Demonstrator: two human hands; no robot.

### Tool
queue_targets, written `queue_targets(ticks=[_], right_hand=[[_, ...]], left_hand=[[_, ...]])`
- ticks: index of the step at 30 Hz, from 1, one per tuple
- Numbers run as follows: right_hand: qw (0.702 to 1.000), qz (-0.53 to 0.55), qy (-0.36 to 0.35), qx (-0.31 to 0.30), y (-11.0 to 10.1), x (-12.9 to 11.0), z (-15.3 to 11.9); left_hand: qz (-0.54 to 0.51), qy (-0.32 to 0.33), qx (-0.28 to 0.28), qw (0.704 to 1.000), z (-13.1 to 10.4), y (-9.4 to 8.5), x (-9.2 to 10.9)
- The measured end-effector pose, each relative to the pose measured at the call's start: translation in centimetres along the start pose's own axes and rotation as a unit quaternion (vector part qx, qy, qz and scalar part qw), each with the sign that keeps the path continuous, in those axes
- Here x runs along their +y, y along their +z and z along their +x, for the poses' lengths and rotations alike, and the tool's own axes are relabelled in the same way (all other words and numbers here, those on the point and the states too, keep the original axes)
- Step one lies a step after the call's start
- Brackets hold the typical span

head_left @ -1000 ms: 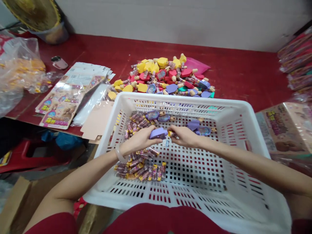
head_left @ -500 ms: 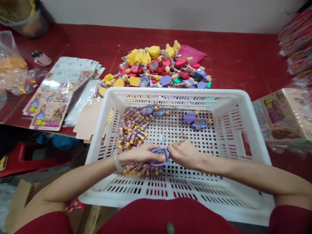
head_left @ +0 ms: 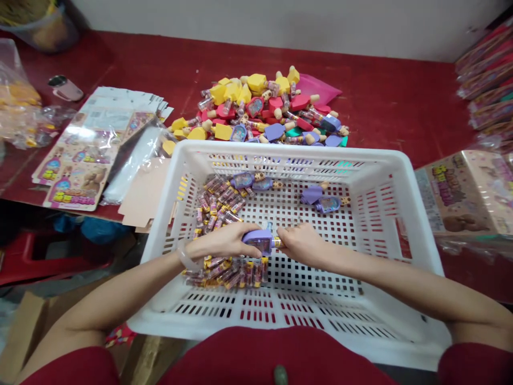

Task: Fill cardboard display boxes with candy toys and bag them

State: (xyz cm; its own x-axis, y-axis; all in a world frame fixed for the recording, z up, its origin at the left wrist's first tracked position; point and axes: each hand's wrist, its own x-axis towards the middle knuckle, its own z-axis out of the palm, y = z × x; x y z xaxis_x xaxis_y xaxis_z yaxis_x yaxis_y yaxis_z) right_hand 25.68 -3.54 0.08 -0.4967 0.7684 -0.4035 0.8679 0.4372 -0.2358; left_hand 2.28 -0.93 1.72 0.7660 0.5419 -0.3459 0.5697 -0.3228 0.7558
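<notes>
My left hand (head_left: 226, 240) is closed around a purple popsicle-shaped plastic case (head_left: 258, 240), seen partly from its side. My right hand (head_left: 302, 243) pinches a small clear tube with a yellow end (head_left: 277, 242) at the case's neck; my fingers hide most of the tube. Both hands are over a white slotted basket (head_left: 292, 152). Below and around my left hand lie many small yellow-capped tubes (head_left: 216, 208). Several more purple cases rest in the basket, one pair (head_left: 252, 182) at the back beside the tubes and another pair (head_left: 326, 203) farther right.
Behind the basket is a heap of yellow, red and purple popsicle-shaped toys (head_left: 256, 107) on the red table (head_left: 385, 101). Printed cards (head_left: 80, 176) and clear bags (head_left: 132, 166) lie at left, near a pink cup (head_left: 66, 88). A printed box (head_left: 460, 192) stands at right.
The purple case has turned from showing its clear window to showing its side, and sits slightly higher. A yellow tube end now shows between it and my right hand.
</notes>
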Motion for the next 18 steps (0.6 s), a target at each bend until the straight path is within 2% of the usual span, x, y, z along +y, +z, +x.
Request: queue_targets(ticks=[2, 4, 5, 6, 7, 8, 10, 11, 12, 13, 14, 15, 16, 18], right_hand=[[0.993, 0.098, 0.014, -0.066, 0.4, -0.1, 0.1], [0.964, 0.228, 0.030, -0.134, 0.3, 0.3, 0.5], [0.948, 0.274, 0.045, -0.153, -0.1, 0.7, 0.8], [0.940, 0.301, 0.063, -0.146, -0.8, 1.3, 1.1], [0.940, 0.313, 0.082, -0.112, -1.8, 2.0, 1.3], [0.942, 0.317, 0.099, -0.053, -3.1, 2.9, 1.5], [0.929, 0.331, 0.117, 0.116, -5.9, 4.5, 1.9], [0.909, 0.348, 0.112, 0.201, -7.2, 5.2, 2.1], [0.885, 0.369, 0.102, 0.266, -8.2, 5.6, 2.4], [0.867, 0.386, 0.089, 0.301, -8.7, 5.6, 2.8], [0.863, 0.393, 0.074, 0.308, -8.8, 5.4, 3.4], [0.877, 0.378, 0.060, 0.291, -8.5, 4.8, 4.2], [0.904, 0.333, 0.054, 0.261, -7.8, 4.0, 5.4], [0.967, 0.165, 0.061, 0.186, -5.9, 2.1, 8.4]], left_hand=[[0.081, 0.042, 0.025, 0.996, 0.0, 0.1, -0.3], [0.185, 0.082, 0.078, 0.976, 0.1, 0.4, -0.6], [0.221, 0.097, 0.112, 0.964, 0.2, 0.4, -0.7], [0.242, 0.103, 0.157, 0.952, 0.4, 0.3, -0.9], [0.246, 0.101, 0.217, 0.939, 0.5, 0.1, -1.0], [0.235, 0.092, 0.288, 0.924, 0.6, -0.4, -1.3], [0.178, 0.058, 0.422, 0.887, 0.6, -1.7, -2.0], [0.137, 0.043, 0.467, 0.872, 0.6, -2.4, -2.4], [0.094, 0.031, 0.495, 0.864, 0.6, -3.0, -2.9], [0.051, 0.022, 0.507, 0.860, 0.5, -3.5, -3.3], [0.010, 0.014, 0.508, 0.861, 0.5, -3.8, -3.7], [-0.031, 0.008, 0.501, 0.865, 0.6, -3.9, -4.0], [-0.075, 0.004, 0.489, 0.869, 0.8, -3.9, -4.2], [-0.173, -0.007, 0.460, 0.871, 1.1, -3.6, -4.2]])
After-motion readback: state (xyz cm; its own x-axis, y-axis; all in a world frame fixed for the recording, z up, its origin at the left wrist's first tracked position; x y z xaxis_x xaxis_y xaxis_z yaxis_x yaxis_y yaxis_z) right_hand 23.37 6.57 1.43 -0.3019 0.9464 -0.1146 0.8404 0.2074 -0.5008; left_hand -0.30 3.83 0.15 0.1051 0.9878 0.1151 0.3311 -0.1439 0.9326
